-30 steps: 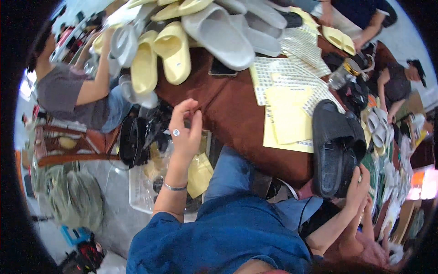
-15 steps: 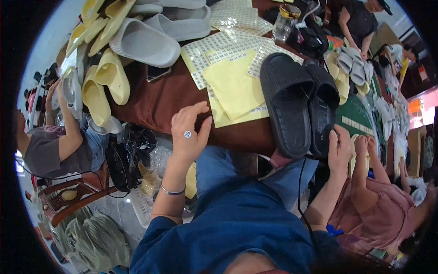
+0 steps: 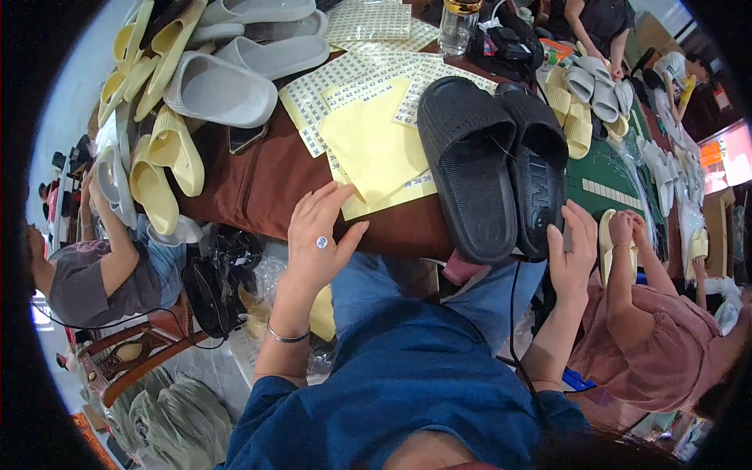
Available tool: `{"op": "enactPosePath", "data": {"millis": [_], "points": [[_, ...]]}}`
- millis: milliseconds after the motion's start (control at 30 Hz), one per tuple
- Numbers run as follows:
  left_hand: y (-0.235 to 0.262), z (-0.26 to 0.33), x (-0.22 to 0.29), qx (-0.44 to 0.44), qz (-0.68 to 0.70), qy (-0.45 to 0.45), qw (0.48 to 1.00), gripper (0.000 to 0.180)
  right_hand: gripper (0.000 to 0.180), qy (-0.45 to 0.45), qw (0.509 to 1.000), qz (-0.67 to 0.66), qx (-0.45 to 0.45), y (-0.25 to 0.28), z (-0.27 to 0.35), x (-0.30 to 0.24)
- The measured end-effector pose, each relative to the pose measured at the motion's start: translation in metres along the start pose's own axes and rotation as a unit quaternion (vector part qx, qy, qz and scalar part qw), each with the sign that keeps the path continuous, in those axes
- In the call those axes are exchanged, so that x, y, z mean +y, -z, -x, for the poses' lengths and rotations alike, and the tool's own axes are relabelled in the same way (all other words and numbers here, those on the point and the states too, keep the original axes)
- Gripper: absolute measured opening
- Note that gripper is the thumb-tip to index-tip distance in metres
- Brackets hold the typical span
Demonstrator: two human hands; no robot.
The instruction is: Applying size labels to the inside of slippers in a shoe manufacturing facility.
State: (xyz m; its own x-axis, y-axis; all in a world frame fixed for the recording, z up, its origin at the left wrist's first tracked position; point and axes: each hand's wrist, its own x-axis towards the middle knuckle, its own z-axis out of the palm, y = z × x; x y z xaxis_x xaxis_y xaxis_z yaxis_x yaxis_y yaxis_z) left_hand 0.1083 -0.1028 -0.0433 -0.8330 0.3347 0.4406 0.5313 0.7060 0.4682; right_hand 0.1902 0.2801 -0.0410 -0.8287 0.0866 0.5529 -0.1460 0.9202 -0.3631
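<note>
A pair of black slide sandals lies side by side at the table's front edge, toes pointing away: the left slide (image 3: pixel 478 200) and the right slide (image 3: pixel 539 188). My right hand (image 3: pixel 572 247) is beside the right slide's heel, thumb and fingers apart; whether it touches the rubber I cannot tell. Open and empty, my left hand (image 3: pixel 319 239) hovers at the table edge, a small round white sticker on its back. Just beyond its fingertips is a yellow backing sheet (image 3: pixel 372 149), lying over white label sheets (image 3: pixel 301 110) with rows of small round stickers.
Grey slides (image 3: pixel 223 88) and yellow slides (image 3: pixel 174 149) are heaped at the left around a phone (image 3: pixel 247 138). A glass jar (image 3: pixel 457 30) stands at the back. More slides (image 3: pixel 599 86) lie at the right. Co-workers sit on both sides: a grey shirt (image 3: pixel 98 270), a pink shirt (image 3: pixel 658 337).
The view has shifted, so the table things appear further left. The right slide has turned flatter, showing more of its insole. My right hand's thumb and fingers have spread apart.
</note>
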Motion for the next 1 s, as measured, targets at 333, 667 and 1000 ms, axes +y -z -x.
{"op": "enactPosePath", "data": {"millis": [333,667,1000], "points": [[0.01,0.014,-0.015,0.013,-0.058,-0.026,0.998,0.045,0.032,0.003,0.999,0.013,-0.041,0.002,0.0,-0.004],[0.015,-0.063,-0.012,0.077,0.024,-0.059,0.995,0.044,0.05,0.145,0.985,0.037,-0.081,-0.011,-0.097,-0.041],[-0.024,-0.072,-0.004,-0.161,-0.084,-0.044,0.982,0.068,0.064,0.07,0.991,0.055,-0.098,-0.055,-0.134,-0.053]]}}
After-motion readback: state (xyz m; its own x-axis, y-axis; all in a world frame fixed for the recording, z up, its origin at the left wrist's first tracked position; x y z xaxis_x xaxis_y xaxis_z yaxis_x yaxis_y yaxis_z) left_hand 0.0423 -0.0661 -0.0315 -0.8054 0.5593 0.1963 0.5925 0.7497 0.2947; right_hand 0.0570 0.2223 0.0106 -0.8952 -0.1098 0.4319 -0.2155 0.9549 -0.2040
